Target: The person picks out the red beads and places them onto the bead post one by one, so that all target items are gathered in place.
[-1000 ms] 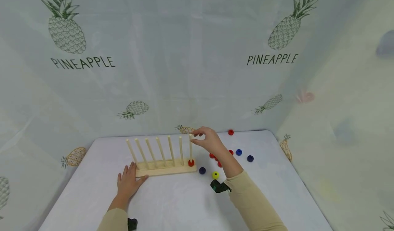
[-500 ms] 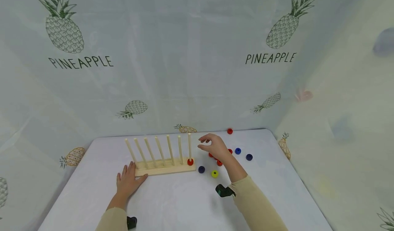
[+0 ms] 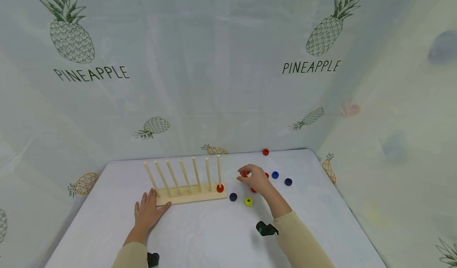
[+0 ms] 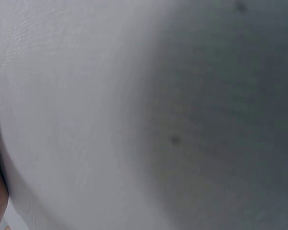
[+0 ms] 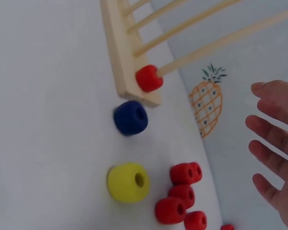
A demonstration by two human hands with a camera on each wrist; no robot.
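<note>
Spreading its fingers, the left hand (image 3: 146, 214) touches one seven-peg rack (image 3: 194, 198) at nine o'clock; the right hand (image 3: 255, 179), fingers parted, hovers near five red beads (image 5: 166, 211) at three.

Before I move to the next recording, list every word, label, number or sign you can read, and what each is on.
"PINEAPPLE": backdrop, under the left pineapple drawing.
"PINEAPPLE": same cloth, under the right pineapple drawing.
Right wrist device: any marking is too small to read.
Beads and rack: no lettering visible.
</note>
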